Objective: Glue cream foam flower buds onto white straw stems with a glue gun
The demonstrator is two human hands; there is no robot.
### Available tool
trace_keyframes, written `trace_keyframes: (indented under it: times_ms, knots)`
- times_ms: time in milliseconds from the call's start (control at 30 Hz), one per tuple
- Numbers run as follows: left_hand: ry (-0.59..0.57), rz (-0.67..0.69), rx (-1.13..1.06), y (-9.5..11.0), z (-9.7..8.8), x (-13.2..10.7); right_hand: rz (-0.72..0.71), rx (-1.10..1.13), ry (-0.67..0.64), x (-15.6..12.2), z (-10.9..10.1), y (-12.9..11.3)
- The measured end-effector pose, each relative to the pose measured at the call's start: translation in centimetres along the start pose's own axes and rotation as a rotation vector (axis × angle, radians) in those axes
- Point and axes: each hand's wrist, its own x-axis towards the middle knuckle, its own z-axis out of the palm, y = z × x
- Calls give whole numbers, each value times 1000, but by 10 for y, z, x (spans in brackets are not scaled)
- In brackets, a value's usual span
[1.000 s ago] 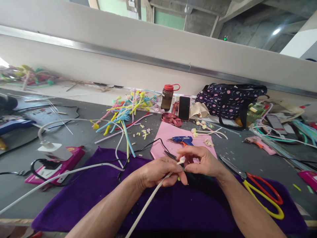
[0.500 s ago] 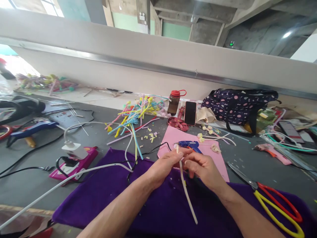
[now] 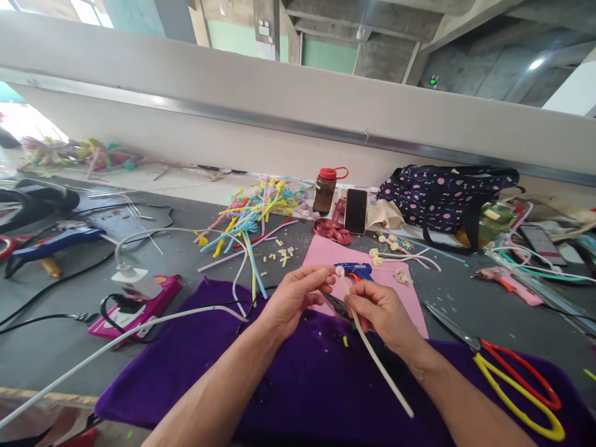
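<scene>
My right hand [image 3: 379, 313] pinches a cream pipe-cleaner stem [image 3: 379, 363] that runs from a small bud tip [image 3: 340, 271] down to the lower right over the purple cloth [image 3: 298, 385]. My left hand [image 3: 293, 298] is closed, its fingertips pinched close to the bud end. A dark thin tool [image 3: 336, 304] sits between the two hands; I cannot tell which hand holds it. Just beyond the hands a blue glue gun [image 3: 354, 270] lies on a pink sheet [image 3: 372, 292].
Red and yellow scissors [image 3: 516, 379] lie at the right. A pile of coloured pipe cleaners [image 3: 254, 214], a brown bottle [image 3: 324, 190], a phone [image 3: 356, 211] and a spotted bag [image 3: 442, 198] sit farther back. A pink power strip [image 3: 135, 304] with cables is at the left.
The stem swung from pointing lower left to lower right, and its grip passed from my left hand to my right. Both hands rose slightly toward the glue gun.
</scene>
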Motion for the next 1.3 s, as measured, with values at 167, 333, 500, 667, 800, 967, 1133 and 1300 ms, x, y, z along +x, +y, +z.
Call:
trace_keyframes:
  times_ms: [167, 333, 500, 667, 800, 967, 1133, 1300]
  knots:
    - [72, -11, 35, 5, -4, 1, 35, -8, -68, 0, 2, 3]
    - [62, -16, 55, 1, -2, 2, 29, -11, -98, 0, 4, 3]
    - [48, -17, 76, -1, -3, 3, 26, -36, -95, 0, 3, 4]
    - [22, -23, 47, -3, -4, 4, 26, -25, -104, 0, 3, 4]
    - [7, -40, 33, -2, -3, 4, 27, -5, -109, 0, 3, 4]
    - [3, -33, 40, -1, -3, 4, 28, -3, -120, 0, 3, 4]
    - [21, -23, 38, -1, -3, 4, 30, 12, -136, -1, 3, 5]
    - [26, 3, -18, -6, 0, 4, 12, 80, -97, 0, 2, 5]
